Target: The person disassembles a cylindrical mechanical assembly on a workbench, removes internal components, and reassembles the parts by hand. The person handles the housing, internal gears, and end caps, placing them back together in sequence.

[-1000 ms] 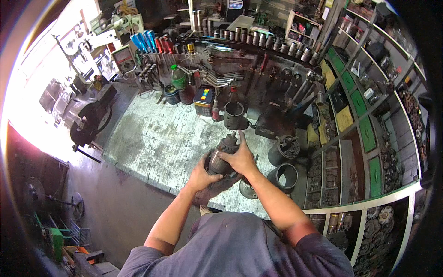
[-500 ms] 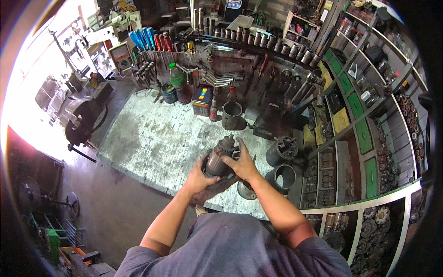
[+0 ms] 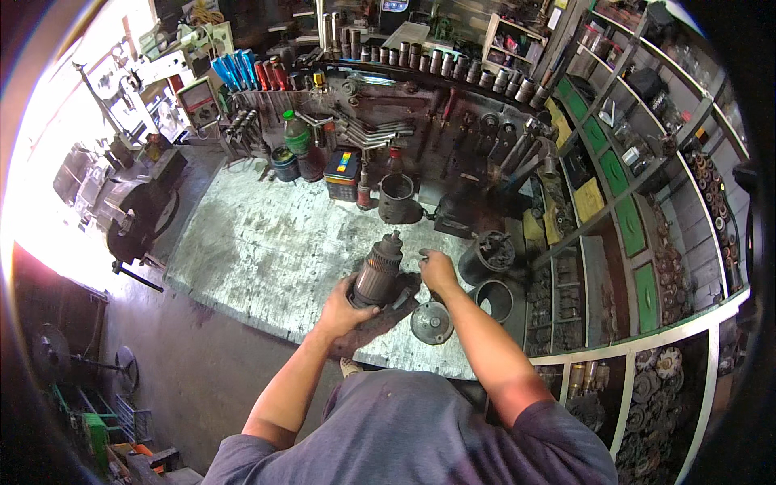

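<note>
My left hand (image 3: 343,310) is wrapped round the lower part of a motor armature (image 3: 378,273), a ribbed metal cylinder with copper bars and a shaft pointing up and away. It is held above the workbench (image 3: 250,234). To the right of it, apart from the armature, is my right hand (image 3: 439,273), its fingers curled in; a small dark bit shows at the fingertips, too small to name. Just below that hand, a round metal end cover (image 3: 432,324) lies on the bench. Two dark cylindrical housings, a filled one (image 3: 477,273) and a hollow one (image 3: 508,301), stand beside my right forearm.
Behind the armature stand another hollow housing (image 3: 396,212), a dark box with a coloured label (image 3: 343,183) and a green-capped bottle (image 3: 297,139). Sockets (image 3: 436,61) and screwdrivers (image 3: 240,71) line the back. A vise (image 3: 133,212) is at left; parts shelves (image 3: 630,275) rise at right.
My right hand has let go of the armature and moved right, its fingers now curled. The left hand keeps its hold. More of the end cover shows.
</note>
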`<action>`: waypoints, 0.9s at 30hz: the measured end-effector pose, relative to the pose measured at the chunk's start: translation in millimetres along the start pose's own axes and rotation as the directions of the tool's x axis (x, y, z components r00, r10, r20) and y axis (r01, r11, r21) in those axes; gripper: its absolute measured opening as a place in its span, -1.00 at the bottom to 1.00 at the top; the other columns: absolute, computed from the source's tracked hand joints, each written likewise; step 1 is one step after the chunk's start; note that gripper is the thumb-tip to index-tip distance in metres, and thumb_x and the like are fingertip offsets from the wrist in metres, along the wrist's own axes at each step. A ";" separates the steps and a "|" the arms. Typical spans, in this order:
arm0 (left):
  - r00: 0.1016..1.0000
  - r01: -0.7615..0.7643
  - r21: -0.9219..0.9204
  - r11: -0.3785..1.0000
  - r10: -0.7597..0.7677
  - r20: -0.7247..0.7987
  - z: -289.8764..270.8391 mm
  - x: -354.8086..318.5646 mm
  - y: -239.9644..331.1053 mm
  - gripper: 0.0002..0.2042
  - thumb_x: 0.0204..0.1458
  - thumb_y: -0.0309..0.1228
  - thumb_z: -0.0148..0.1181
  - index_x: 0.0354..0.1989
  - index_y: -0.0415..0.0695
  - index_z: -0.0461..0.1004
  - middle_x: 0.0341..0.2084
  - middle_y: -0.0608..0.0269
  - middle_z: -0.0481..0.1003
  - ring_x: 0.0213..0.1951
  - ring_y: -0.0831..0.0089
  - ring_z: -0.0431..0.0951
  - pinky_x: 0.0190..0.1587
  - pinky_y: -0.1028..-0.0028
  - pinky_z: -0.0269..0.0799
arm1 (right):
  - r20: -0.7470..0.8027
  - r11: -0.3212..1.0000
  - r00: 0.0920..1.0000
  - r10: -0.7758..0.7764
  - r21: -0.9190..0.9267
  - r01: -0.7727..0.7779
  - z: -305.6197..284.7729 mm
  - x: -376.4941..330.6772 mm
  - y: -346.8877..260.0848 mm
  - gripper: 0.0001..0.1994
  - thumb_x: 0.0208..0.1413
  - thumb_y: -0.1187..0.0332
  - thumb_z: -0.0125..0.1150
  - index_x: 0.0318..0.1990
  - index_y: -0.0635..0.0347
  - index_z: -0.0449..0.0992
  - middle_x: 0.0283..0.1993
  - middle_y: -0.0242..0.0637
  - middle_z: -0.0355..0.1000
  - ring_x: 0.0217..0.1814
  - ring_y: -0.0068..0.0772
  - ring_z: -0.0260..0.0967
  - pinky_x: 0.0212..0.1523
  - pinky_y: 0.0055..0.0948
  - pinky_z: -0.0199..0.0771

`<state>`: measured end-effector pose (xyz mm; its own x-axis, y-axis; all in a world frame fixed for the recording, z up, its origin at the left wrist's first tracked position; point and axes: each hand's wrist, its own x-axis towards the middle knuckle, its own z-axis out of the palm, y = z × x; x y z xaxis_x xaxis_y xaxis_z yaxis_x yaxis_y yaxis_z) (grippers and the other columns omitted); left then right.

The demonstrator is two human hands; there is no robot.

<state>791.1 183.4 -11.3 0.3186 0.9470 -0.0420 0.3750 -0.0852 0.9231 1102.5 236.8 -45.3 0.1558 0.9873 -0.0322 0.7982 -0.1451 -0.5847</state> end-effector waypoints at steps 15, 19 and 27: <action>0.999 0.033 0.050 0.998 -0.032 -0.021 0.5 -0.1 10.7 0.03 -0.15 -0.12 0.72 0.49 -0.41 0.35 0.29 -0.27 0.58 0.34 -0.01 0.60 0.46 0.16 0.43 | 0.021 0.993 0.996 0.091 -0.077 -0.089 -0.4 -4.3 -21.5 -0.87 0.25 0.47 0.31 -0.10 0.25 0.69 -0.01 0.19 0.69 0.14 0.32 0.66 0.15 0.15 0.65; 0.999 0.038 0.022 0.999 -0.038 -0.031 -0.2 -1.4 10.0 0.02 -0.15 -0.21 0.72 0.49 -0.42 0.34 0.28 -0.22 0.58 0.34 0.06 0.59 0.46 0.17 0.42 | -0.022 0.955 0.999 -0.045 0.293 0.049 -46.1 -42.8 -33.6 -0.75 0.20 0.38 0.52 -0.02 0.29 0.77 -0.07 0.10 0.72 0.05 0.22 0.69 0.12 -0.03 0.66; 0.998 0.045 0.000 0.999 -0.045 -0.043 1.0 -3.6 1.9 0.02 -0.17 -0.20 0.73 0.50 -0.36 0.35 0.29 -0.19 0.57 0.34 0.04 0.59 0.43 0.17 0.45 | -0.256 0.927 0.957 0.139 0.372 -0.036 -143.1 -95.0 0.1 -0.80 0.25 0.42 0.47 -0.07 0.35 0.75 -0.15 0.00 0.75 -0.11 -0.16 0.73 -0.02 -0.24 0.67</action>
<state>791.6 179.5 -9.8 0.2640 0.9622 -0.0667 0.3885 -0.0428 0.9205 1171.0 133.6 73.8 0.4090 0.9076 0.0948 0.5182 -0.1455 -0.8428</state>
